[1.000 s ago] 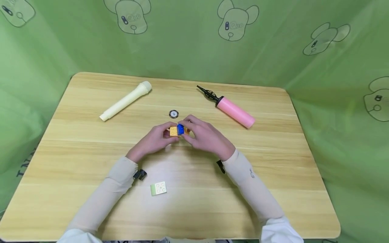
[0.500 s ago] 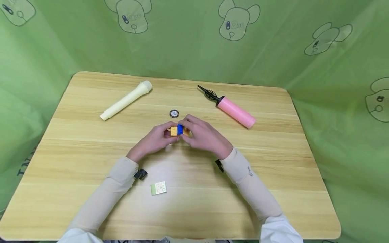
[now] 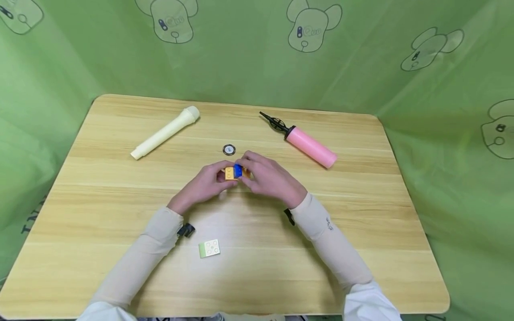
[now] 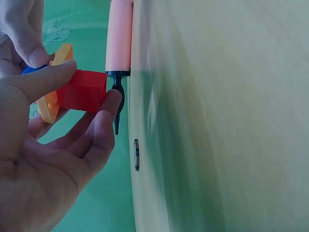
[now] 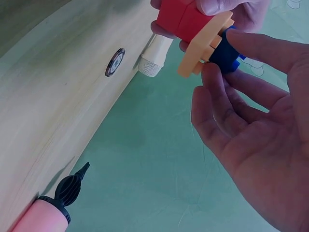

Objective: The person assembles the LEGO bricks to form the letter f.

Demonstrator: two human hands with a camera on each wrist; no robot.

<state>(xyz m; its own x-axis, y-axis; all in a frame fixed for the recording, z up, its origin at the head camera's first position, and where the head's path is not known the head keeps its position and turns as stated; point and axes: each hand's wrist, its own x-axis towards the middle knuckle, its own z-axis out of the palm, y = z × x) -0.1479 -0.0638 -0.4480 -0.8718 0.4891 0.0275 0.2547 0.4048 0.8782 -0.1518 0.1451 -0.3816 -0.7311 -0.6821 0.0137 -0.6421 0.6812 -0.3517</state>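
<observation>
Above the middle of the table, my left hand (image 3: 205, 183) grips red toy bricks (image 4: 83, 91), thumb on one side and fingers on the other. An orange studded plate (image 5: 205, 42) is joined to the red bricks. My right hand (image 3: 273, 178) pinches a blue brick (image 5: 225, 54) between thumb and fingers. In the right wrist view the blue brick sits against the orange plate's studs; whether it is pressed fully down, I cannot tell. From the head view, the red bricks are hidden under the orange plate.
Beyond the hands lies a round chip (image 3: 229, 150). A cream microphone-shaped thing (image 3: 164, 133) is at back left, a pink hand pump (image 3: 311, 147) with black nozzle at back right. Nearer the front is a pale green square piece (image 3: 209, 248) with circles. Green curtain (image 3: 241, 67) surrounds the table.
My right wrist has shifted very slightly inward, and the blue brick's tilt differs a little. Both hands keep their hold, and the other things on the table stay put.
</observation>
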